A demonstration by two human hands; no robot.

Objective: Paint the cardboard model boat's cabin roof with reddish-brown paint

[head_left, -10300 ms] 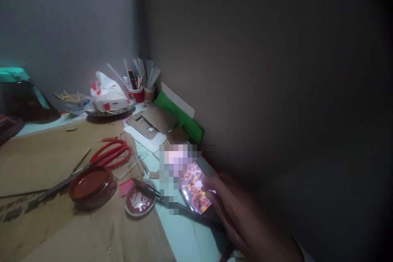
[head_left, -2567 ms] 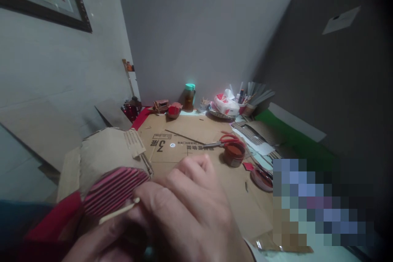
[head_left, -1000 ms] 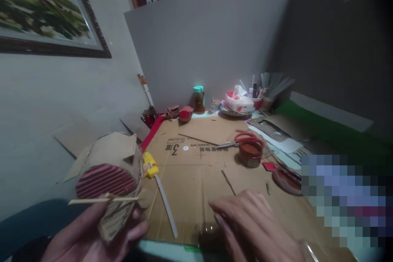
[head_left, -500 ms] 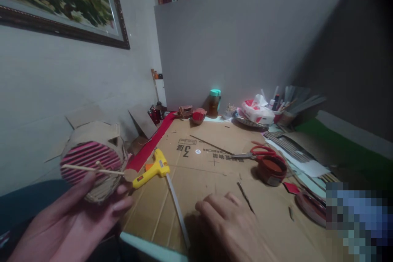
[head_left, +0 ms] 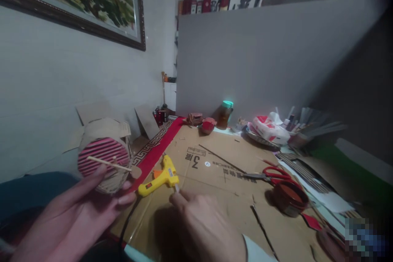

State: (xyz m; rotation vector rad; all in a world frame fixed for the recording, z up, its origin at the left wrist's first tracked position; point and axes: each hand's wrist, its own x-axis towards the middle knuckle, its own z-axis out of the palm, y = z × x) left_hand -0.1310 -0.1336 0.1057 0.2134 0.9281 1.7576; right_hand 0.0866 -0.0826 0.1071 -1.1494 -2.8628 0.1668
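Note:
My left hand (head_left: 76,217) holds a round cardboard model (head_left: 106,159) with a pink corrugated face at the lower left. A thin wooden stick (head_left: 109,165) lies across that face, under my thumb. My right hand (head_left: 205,229) rests low on the flat brown cardboard sheet (head_left: 215,172), fingertips right beside the rear end of a yellow glue gun (head_left: 158,177) and its glue stick. Whether the fingers touch the glue stick is unclear. The gun's black cord runs down toward me.
Red scissors (head_left: 273,174), a round brown tin (head_left: 290,199) and a long dark strip lie on the cardboard to the right. A tissue pack (head_left: 270,127), a green-capped jar (head_left: 225,114), pen cups and cardboard scraps line the back. A red patterned cloth (head_left: 155,149) edges the table's left side.
The view has swung left and up. My right hand has slid forward to the glue gun's rear end. My left hand keeps the cardboard model, now a little higher.

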